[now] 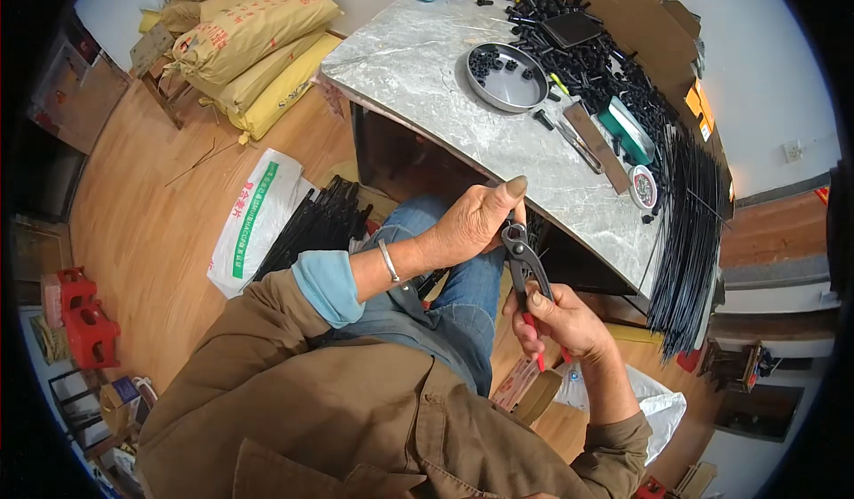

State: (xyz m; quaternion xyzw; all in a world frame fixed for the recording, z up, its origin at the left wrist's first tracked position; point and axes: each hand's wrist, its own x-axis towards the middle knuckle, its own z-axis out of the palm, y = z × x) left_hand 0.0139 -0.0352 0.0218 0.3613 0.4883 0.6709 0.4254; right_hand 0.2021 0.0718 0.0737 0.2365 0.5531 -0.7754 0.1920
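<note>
My right hand (pixel 565 323) is closed round the red handles of a pair of dark metal pincers (pixel 518 248), whose jaws point up and away from me. Just left of those jaws is my left hand (pixel 476 221), thumb raised and fingers curled beneath. What its fingers pinch, if anything, is hidden behind the thumb and the tool head. Both hands are over my lap, by the near edge of a grey marbled table (pixel 400 63). A silver bangle (pixel 389 261) circles my left wrist.
On the table are a round metal bowl (pixel 507 99) with small black parts, a heap of black plastic pieces (pixel 578 63), tweezers (pixel 580 148), a brown strip (pixel 596 148), a green container (pixel 627 130) and long black rods (pixel 689 232). Stacked yellow sacks (pixel 258 41) and a white sack (pixel 253 219) are leftward.
</note>
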